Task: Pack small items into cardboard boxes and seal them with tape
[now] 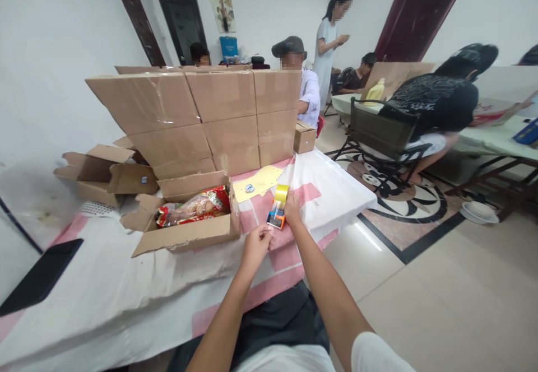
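My right hand (292,207) is closed around a tape dispenser (276,215), which has an orange and blue body and a yellow roll of tape at its top. Just left of the dispenser, my left hand (257,243) has its fingers pinched together near its lower end; anything between them is too small to make out. Further left stands an open cardboard box (193,240) with its flaps spread. Red and clear food packages (197,207) lie inside it. Behind my hands, a yellow sheet (263,181) with small grey-blue objects (249,188) on it rests on the cloth.
A wall of taped cardboard boxes (227,120) rises behind the open box. Empty boxes (101,173) sit at the left, and a black tablet-like object (40,274) lies at the front left. Several people are around other tables. The cloth-covered table (348,184) ends at the right.
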`<move>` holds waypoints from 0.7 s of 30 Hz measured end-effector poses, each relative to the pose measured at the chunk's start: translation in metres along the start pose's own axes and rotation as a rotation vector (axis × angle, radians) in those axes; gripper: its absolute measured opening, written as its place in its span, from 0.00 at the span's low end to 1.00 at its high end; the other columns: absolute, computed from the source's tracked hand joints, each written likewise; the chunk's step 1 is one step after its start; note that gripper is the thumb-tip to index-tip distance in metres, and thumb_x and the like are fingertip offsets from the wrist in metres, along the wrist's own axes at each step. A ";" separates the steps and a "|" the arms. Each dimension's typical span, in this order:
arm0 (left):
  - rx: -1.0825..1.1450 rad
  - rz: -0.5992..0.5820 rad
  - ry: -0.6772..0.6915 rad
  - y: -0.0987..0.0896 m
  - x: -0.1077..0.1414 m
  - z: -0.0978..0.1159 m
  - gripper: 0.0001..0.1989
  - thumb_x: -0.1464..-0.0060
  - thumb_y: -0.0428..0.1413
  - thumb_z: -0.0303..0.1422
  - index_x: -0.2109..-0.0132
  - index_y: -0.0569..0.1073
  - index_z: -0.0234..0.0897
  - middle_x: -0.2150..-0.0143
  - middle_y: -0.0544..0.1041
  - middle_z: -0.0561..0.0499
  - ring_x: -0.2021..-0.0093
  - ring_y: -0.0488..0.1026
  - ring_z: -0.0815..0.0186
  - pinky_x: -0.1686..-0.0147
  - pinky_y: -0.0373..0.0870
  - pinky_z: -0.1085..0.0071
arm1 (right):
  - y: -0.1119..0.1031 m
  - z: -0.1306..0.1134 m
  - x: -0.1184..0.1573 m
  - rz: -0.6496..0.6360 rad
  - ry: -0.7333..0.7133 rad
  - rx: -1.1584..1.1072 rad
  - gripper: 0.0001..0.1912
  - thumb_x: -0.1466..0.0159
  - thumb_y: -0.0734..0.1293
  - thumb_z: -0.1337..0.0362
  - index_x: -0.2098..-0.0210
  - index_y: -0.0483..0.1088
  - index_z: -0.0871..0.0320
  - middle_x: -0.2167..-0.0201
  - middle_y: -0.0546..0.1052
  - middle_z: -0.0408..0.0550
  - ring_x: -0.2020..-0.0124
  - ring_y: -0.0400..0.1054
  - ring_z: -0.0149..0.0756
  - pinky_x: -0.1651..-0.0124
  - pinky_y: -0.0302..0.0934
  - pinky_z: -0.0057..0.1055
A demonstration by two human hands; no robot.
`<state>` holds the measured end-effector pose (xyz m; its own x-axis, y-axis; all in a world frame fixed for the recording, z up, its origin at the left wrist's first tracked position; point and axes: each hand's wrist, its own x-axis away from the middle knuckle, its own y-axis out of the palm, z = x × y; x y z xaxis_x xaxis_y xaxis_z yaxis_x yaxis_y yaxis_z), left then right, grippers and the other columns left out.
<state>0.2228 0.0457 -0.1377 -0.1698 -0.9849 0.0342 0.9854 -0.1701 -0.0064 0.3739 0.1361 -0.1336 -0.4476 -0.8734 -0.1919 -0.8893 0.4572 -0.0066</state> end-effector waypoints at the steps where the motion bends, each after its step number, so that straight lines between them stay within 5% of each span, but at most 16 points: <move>1: -0.011 0.000 0.002 -0.002 0.002 -0.001 0.15 0.53 0.61 0.43 0.65 0.75 0.35 0.74 0.76 0.52 0.79 0.71 0.69 0.80 0.69 0.74 | 0.000 -0.001 0.000 0.007 0.007 -0.006 0.32 0.33 0.49 0.32 0.75 0.60 0.51 0.79 0.70 0.45 0.77 0.64 0.37 0.74 0.61 0.34; 21: -0.120 0.014 -0.026 -0.006 0.023 -0.004 0.08 0.47 0.55 0.36 0.66 0.75 0.37 0.74 0.76 0.52 0.78 0.72 0.68 0.79 0.70 0.74 | -0.001 -0.008 -0.001 0.039 0.101 0.026 0.27 0.31 0.52 0.39 0.73 0.64 0.52 0.77 0.69 0.47 0.72 0.68 0.39 0.71 0.63 0.34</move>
<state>0.2128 0.0239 -0.1413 -0.1538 -0.9863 0.0597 0.9789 -0.1604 -0.1268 0.3744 0.1346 -0.1253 -0.4899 -0.8668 -0.0926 -0.8690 0.4940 -0.0267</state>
